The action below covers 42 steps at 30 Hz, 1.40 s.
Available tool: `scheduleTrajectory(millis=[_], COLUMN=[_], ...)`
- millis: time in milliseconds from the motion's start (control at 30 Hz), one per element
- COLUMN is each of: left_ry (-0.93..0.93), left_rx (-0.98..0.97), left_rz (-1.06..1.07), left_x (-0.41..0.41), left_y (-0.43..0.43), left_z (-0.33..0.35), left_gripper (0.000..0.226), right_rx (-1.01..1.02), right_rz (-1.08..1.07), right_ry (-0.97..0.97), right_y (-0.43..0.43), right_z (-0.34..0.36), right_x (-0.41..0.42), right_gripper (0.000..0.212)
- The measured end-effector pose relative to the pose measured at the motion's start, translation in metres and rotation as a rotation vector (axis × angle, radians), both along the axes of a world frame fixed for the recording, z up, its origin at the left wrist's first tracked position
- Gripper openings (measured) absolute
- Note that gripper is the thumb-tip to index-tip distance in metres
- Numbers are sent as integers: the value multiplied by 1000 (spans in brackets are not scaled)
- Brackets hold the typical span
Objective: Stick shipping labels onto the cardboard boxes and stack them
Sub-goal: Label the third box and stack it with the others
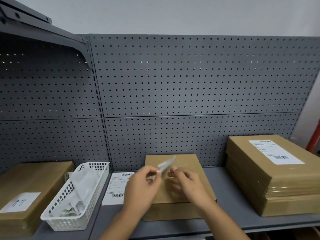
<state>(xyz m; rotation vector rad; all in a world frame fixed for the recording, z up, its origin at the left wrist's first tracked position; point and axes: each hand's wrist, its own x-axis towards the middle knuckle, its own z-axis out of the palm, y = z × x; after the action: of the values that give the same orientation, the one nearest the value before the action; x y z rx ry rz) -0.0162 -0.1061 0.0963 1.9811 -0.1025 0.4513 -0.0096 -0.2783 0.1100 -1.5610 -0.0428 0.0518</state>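
My left hand (142,184) pinches a white label (166,164) over the bare box (194,165), ready to stick it there. My right hand (187,184) curls close; I cannot tell if it holds anything.

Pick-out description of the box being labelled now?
On the grey shelf below the pegboard, look between the white basket and the right-hand labelled box stack. It is the flat cardboard box beneath the left hand and right hand; its visible top is bare, unlike its neighbours.
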Motion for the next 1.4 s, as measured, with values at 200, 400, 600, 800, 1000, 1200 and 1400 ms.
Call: scheduleTrajectory(millis=[200, 400, 600, 800, 1000, 1200, 1400], left_ry=[-12, -46, -64, -50, -9, 6, 20], left_rx=[62, 13, -15, -23, -30, -88, -106], left_rz=[-126, -228, -175, -195, -259, -254, -279], left_x=[-7, -7, 3, 6, 4, 1, -1], left_y=[-21, -21, -15, -12, -10, -15, -18], left_z=[-11, -7, -9, -16, -24, -26, -22], left_gripper=[21, 20, 27, 31, 40, 44, 40], right_rx=[103, 98, 150, 279, 360, 423, 417], right_rz=[30, 74, 202, 223, 187, 211, 224], right_ry=[-24, -64, -64, -33, 29, 46, 26], right_y=[2, -3, -4, -2, -1, -2, -6], right_z=[-9, -14, -17, -18, -27, -34, -34], right_x=[3, 5, 3, 3, 7, 6, 7], right_gripper=[36, 32, 33, 34, 32, 35, 36])
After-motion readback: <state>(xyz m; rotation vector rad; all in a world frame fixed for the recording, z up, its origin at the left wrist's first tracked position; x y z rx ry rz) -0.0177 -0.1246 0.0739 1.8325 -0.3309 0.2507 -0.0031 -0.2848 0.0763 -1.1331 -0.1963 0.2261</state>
